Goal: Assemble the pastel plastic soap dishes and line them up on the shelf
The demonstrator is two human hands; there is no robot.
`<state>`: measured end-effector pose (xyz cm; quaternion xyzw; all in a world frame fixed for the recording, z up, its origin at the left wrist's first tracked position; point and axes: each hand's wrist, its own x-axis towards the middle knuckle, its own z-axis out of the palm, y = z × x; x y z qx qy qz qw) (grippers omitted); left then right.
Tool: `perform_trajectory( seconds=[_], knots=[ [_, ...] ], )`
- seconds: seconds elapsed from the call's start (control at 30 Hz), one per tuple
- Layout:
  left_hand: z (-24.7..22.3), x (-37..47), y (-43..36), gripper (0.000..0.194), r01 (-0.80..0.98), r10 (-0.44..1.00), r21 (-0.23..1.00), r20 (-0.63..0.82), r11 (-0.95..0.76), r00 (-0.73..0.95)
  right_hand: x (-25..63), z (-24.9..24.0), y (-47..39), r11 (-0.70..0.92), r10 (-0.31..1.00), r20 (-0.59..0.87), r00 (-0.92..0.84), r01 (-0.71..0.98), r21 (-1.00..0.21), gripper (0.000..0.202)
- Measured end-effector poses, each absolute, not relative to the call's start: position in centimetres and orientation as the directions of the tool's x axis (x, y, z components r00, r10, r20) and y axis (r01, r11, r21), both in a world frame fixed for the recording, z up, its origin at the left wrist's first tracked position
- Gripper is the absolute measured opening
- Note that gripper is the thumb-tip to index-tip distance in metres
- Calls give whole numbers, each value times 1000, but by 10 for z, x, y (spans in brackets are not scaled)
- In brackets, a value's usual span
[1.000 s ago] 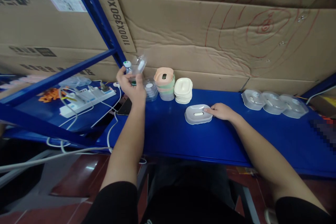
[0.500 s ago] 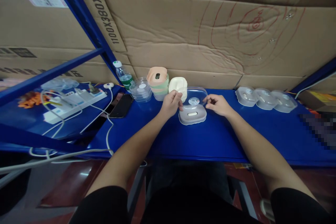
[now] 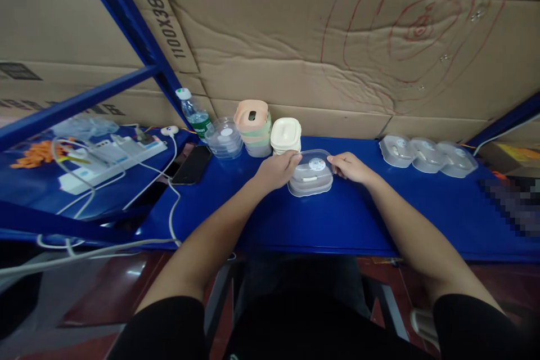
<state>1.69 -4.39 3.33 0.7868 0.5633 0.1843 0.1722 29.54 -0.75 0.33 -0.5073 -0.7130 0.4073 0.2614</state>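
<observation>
A clear plastic lid with a round white label is pinched at its two sides by my hands. My left hand has its left edge and my right hand its right edge, fingers closed on both. The lid hangs tilted over a greyish translucent container, with a small white oblong piece showing through it. Whether lid and container touch, I cannot tell. Just behind my left hand stands a stack of cream-coloured square pieces.
Left of the cream stack are peach and green stacked pieces, nested clear lids, a water bottle and a phone. Three lidded containers line the right rear of the blue table. Cables and a power strip lie left.
The clear lid has come forward from behind the container to above it. My right hand has closed on its edge, and my left hand has shifted from beside the cream stack to the lid.
</observation>
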Motion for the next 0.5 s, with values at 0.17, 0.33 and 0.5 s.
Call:
perform_trajectory(
  seconds=[0.17,0.33,0.5],
  knots=[
    [32,16,-43,53,849,935,425,-20,-313,354,297,6,-10,47,893,-219,-394,565,-824,69],
    [34,16,-43,56,860,919,383,-62,-338,389,295,10,-12,-7,860,-313,-403,605,-796,72],
    [35,14,-44,58,885,910,317,-124,-341,395,295,9,-12,35,853,-304,-425,626,-779,74]
  ],
)
